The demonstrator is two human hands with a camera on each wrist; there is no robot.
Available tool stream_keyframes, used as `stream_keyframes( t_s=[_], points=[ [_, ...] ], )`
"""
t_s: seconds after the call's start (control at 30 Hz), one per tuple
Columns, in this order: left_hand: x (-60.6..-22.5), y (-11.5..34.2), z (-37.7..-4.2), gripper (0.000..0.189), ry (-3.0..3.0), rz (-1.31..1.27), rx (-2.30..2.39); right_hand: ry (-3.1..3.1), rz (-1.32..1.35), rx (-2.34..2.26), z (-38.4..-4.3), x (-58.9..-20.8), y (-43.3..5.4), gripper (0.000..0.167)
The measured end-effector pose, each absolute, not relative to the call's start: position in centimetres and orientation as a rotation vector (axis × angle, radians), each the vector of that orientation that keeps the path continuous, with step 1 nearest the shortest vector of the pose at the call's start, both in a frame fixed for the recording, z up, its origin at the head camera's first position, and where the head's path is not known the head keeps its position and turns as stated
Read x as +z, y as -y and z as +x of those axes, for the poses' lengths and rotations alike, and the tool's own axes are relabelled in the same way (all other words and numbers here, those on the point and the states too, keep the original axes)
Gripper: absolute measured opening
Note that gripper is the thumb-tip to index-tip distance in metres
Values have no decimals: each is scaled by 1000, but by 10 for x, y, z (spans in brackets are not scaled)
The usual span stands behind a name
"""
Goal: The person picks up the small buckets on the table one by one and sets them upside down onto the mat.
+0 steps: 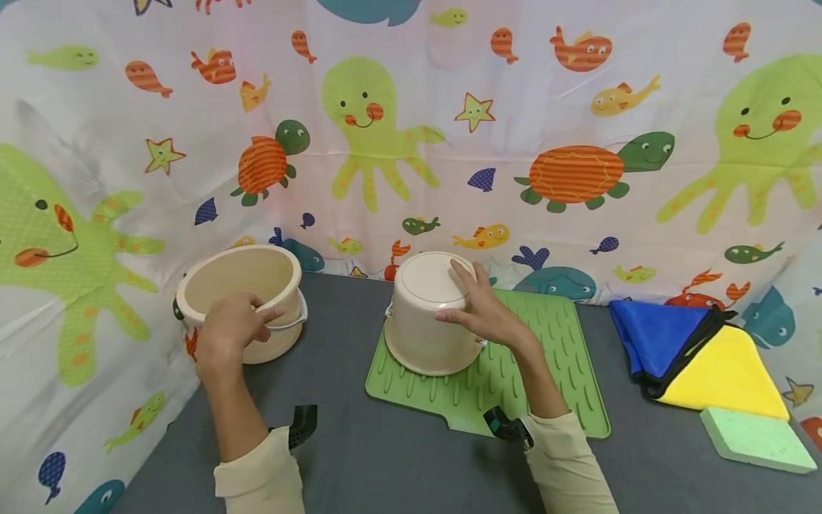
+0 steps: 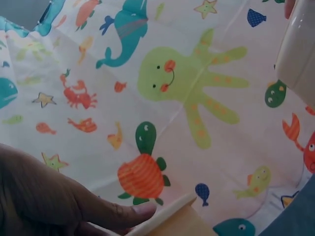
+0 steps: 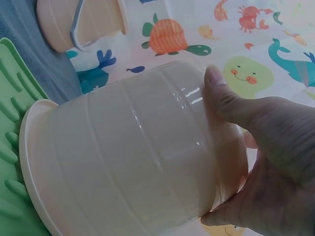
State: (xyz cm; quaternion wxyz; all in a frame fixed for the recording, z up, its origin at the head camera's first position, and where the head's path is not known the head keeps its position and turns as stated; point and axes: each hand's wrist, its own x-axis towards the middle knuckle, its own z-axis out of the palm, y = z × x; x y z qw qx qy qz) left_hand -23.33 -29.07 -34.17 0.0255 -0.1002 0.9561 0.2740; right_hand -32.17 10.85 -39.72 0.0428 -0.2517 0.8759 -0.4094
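On the left stands an upright cream bucket [image 1: 257, 350] with its mouth up and a wire handle hanging at its right side. My left hand [image 1: 231, 328] grips its near rim; in the left wrist view the thumb [image 2: 123, 211] lies along the rim [image 2: 167, 211], and the other fingers are mostly hidden. A second cream bucket [image 1: 427, 321] sits upside down on a green ridged mat [image 1: 546, 343]. My right hand [image 1: 484, 307] holds it near its raised base. The right wrist view shows thumb and fingers [image 3: 226, 101] spread round the bottom end of this bucket [image 3: 138, 152].
At the right lie a folded blue cloth [image 1: 655, 332] with black edging, a yellow cloth [image 1: 726, 371] and a pale green sponge [image 1: 758, 439]. A curtain [image 1: 411, 221] printed with sea animals hangs behind and beside the dark grey table [image 1: 385, 457].
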Motion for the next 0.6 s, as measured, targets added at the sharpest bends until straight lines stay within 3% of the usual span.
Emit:
stream_keyframes(
  t_s=[0.3, 0.5, 0.6],
  points=[
    [-358, 303, -252, 41, -2986, -14, 1100, -2678, -758, -1238, -322, -398, -109, 102],
    [-369, 312, -259, 33, -3010, 65, 1175, -2677, -777, -1227, -322, -396, -108, 100],
    [-370, 315, -259, 40, -3017, 18, 1184, -2681, -777, -1214, -323, -397, -108, 100]
  ],
)
